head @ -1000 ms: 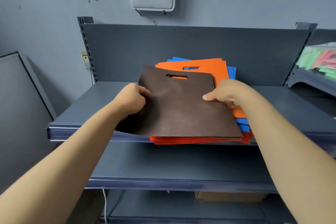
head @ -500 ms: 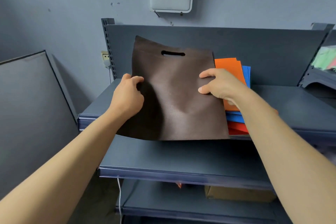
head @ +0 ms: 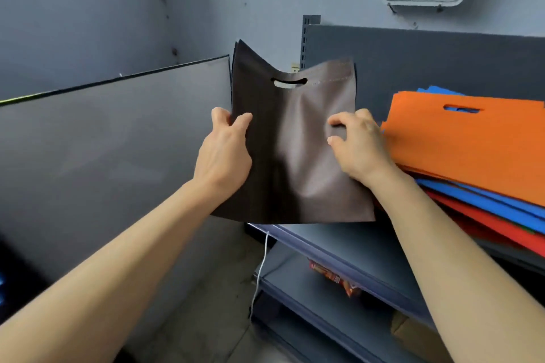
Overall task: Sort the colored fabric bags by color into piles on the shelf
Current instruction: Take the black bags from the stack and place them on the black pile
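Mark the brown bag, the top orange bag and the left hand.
brown bag (head: 295, 162): head view, middle of its front panel, between the hands.
orange bag (head: 472, 144): head view, flat top face below the handle slot.
left hand (head: 224, 153): head view, back of the hand.

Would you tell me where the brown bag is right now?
The brown bag is mid-frame in the head view, held up by the left hand and right hand, left of the orange bag.

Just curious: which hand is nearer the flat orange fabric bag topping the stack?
Right. The right hand sits just beside the orange fabric bag; the left hand is across the brown fabric bag.
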### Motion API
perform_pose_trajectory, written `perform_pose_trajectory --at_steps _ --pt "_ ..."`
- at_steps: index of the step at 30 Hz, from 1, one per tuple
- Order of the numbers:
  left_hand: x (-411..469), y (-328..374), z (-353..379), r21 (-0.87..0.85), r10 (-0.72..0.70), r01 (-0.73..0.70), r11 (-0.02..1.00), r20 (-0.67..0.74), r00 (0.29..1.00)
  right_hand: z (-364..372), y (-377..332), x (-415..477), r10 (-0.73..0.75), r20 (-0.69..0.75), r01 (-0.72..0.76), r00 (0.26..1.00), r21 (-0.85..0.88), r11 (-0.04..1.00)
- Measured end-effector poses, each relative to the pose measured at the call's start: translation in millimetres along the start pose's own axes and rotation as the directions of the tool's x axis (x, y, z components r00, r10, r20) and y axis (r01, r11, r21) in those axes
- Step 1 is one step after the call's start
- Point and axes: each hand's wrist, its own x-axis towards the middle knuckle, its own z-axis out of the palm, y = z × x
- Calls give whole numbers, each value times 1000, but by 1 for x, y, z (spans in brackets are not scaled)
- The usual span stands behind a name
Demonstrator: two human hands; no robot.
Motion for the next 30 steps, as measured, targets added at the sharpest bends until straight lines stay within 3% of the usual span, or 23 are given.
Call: perform_pose_trajectory --at_steps 12,21,30 --pt "-94 -91 -114 252 -294 333 909 -179 939 65 -141 -45 -392 58 362 918 274 891" --pt "-211 -178 -244 365 -426 570 736 -403 810 100 -310 -137 -670 88 563 737 469 681" --pt "-355 -254 -378 363 -449 692 624 -558 698 118 -467 -278 -786 49 645 617 541 540"
